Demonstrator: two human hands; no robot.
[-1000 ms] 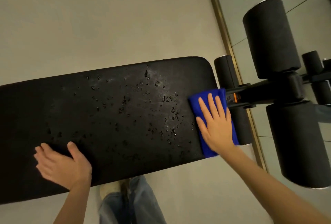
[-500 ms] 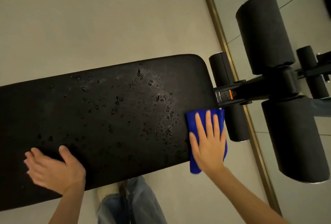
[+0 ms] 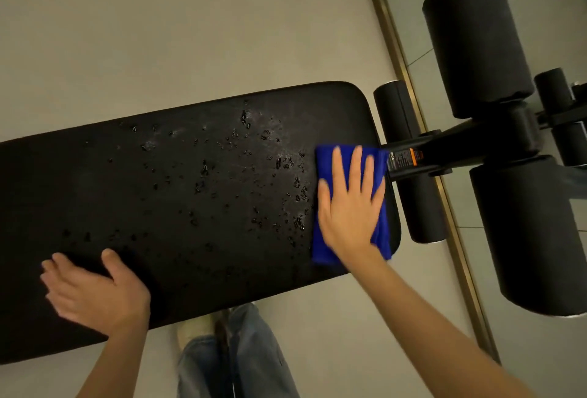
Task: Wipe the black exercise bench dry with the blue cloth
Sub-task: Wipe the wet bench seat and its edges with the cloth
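Blue cloth (image 3: 321, 246) lies folded flat on the right end of the black exercise bench (image 3: 143, 207), its far edge just beside the bench's frame bar (image 3: 457, 140) and its near edge close to the near rim of the pad. The right hand (image 3: 347, 210) presses down on it with the palm flat and the fingers (image 3: 339, 172) straight and spread, pointing away from the person; nothing is pinched or curled round. Cloth shows on both sides of the hand and beyond the fingertips.

The left hand (image 3: 95, 294) rests on the near left part of the pad, fingers straight and close together, thumb apart, holding nothing.

Water droplets (image 3: 241, 156) are scattered across the middle of the pad, densest just left of the cloth.

Black foam rollers (image 3: 476, 38) stand at the right. Below the bench, a jeans leg (image 3: 244, 362) shows against the pale floor (image 3: 158, 32).
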